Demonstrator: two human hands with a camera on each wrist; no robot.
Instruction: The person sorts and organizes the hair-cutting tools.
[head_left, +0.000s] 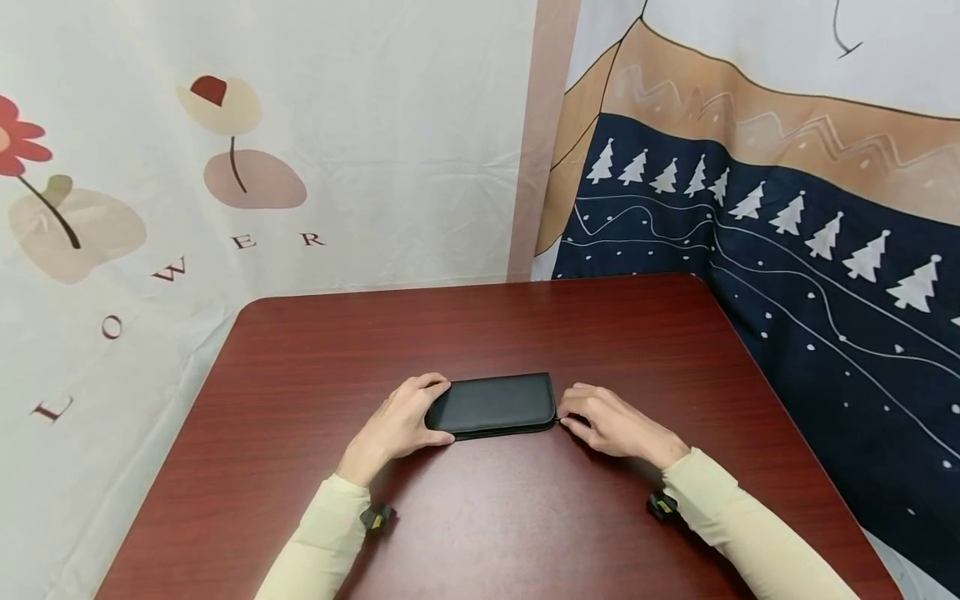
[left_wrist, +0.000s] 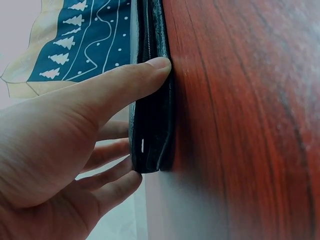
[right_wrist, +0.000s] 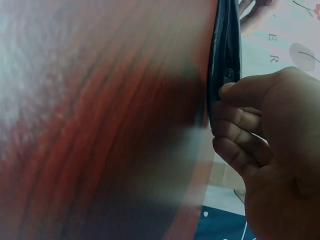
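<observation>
A black zip-around wallet [head_left: 495,403] lies flat on the table, its long side roughly across the head view. My left hand [head_left: 397,421] holds its left end, with the thumb on the front edge and the fingers round the far side. In the left wrist view, a zipper [left_wrist: 148,42] runs along the wallet's edge past the thumb. At the wallet's right front corner, my right hand [head_left: 621,423] pinches the zipper pull [right_wrist: 228,76] between thumb and curled index finger. The fingertips partly hide the pull.
The dark red wooden table [head_left: 480,517] has rounded far corners. Behind it hangs a pale cloth [head_left: 420,108] with printed flowers and letters. A navy cloth [head_left: 675,225] with white trees hangs along the right side.
</observation>
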